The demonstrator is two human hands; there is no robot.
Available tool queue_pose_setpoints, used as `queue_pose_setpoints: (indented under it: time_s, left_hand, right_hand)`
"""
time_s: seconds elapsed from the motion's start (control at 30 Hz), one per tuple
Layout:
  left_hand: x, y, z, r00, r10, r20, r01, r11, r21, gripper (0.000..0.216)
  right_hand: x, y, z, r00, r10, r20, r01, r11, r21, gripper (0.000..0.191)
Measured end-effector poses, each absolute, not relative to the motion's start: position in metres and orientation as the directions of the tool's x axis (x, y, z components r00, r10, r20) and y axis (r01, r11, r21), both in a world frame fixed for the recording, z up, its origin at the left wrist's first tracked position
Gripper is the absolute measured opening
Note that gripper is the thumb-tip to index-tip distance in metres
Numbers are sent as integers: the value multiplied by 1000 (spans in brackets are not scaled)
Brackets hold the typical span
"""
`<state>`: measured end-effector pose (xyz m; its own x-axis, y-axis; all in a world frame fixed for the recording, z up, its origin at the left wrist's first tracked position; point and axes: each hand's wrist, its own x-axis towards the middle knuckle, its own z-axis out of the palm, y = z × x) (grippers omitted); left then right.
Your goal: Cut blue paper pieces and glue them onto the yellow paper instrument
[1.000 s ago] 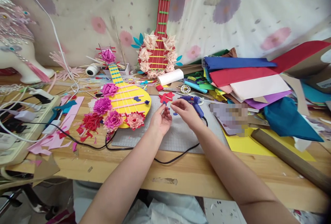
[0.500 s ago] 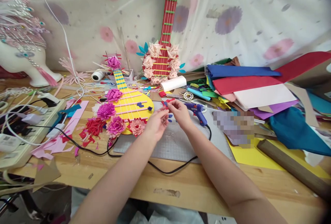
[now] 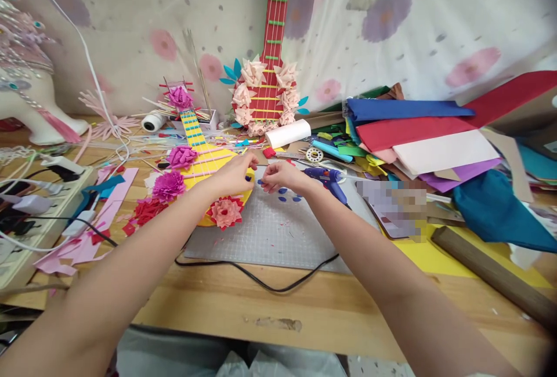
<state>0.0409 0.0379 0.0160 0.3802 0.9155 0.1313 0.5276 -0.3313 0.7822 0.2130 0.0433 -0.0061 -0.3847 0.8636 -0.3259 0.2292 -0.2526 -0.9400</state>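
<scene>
My left hand (image 3: 237, 174) reaches over the right side of a yellow paper instrument (image 3: 206, 182), its fingers bent and apart. A dark blue piece lies on the yellow body by its fingertips. Just to the right, my right hand (image 3: 282, 177) has its fingers pinched on a small blue paper petal (image 3: 260, 182). Several more blue paper petals (image 3: 282, 191) lie on the grey cutting mat (image 3: 261, 243) below it. Purple and pink paper flowers (image 3: 169, 185) edge the instrument's left side, and a coral flower (image 3: 226, 213) sits at its lower edge.
A blue glue gun (image 3: 326, 177) lies right of my right hand, its black cord (image 3: 278, 290) looping across the front. Behind stands a red paper instrument (image 3: 272, 95). Coloured paper sheets (image 3: 444, 151) are piled at right; a power strip (image 3: 56, 209) lies at left.
My hands have parted from a red and blue paper piece they held together. My left hand has moved left over the yellow instrument. The view has shifted slightly.
</scene>
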Motion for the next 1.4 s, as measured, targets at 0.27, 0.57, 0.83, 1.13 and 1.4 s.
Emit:
queue_pose_setpoints:
  time_s: [0.27, 0.57, 0.83, 1.13, 1.4]
  left_hand:
    - [42, 48, 9, 344, 939, 9, 612, -232, 756, 36]
    - [33, 58, -1, 363, 930, -62, 551, -160, 819, 35]
    - [31, 58, -2, 357, 932, -59, 539, -154, 828, 36]
    - [31, 56, 1, 352, 935, -44, 513, -153, 845, 36]
    - [14, 53, 12, 167, 985, 49, 510, -129, 851, 39]
  right_hand:
    - [209, 51, -7, -416, 809, -415, 224, -351, -909, 12]
    - [202, 56, -8, -449, 761, -468, 195, -428, -882, 12]
    - [197, 61, -11, -456, 743, -489, 229, -433, -872, 9]
    - [197, 56, -9, -471, 766, -438, 179, -403, -897, 7]
    - [201, 38, -26, -323, 945, -53, 230, 24, -973, 20]
